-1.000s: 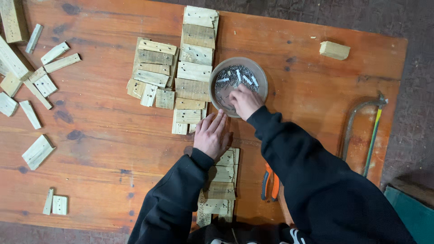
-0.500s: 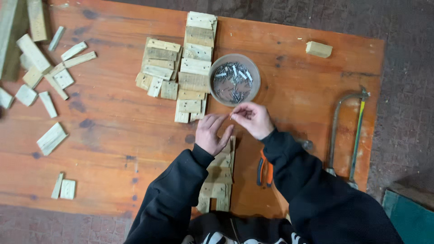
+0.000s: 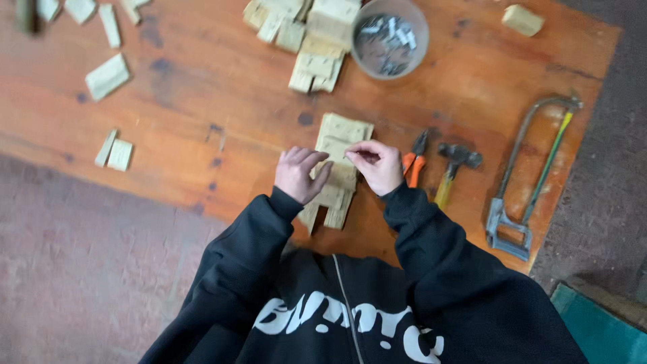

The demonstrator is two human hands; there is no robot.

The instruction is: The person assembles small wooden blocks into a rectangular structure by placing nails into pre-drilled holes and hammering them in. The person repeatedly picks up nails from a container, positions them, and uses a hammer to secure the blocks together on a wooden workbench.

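Note:
A small assembly of pale wooden slats (image 3: pixel 344 131) lies near the table's front edge. My left hand (image 3: pixel 301 174) rests on its left side with curled fingers and holds it down. My right hand (image 3: pixel 379 166) is over its right side, thumb and forefinger pinched on a small thin nail (image 3: pixel 353 156) just above the wood. A round grey bowl of nails (image 3: pixel 391 37) stands further back, apart from both hands.
Orange-handled pliers (image 3: pixel 414 160) and a hammer (image 3: pixel 453 168) lie just right of my right hand. A hacksaw (image 3: pixel 529 175) lies by the table's right edge (image 3: pixel 593 101). A stack of wood blocks (image 3: pixel 303 30) and scattered offcuts (image 3: pixel 108 75) lie at the back and left.
My right hand left the bowl and came back to the wooden assembly, now pinching a nail. My left hand stayed on the wood. The view moved closer and toward the table's front edge.

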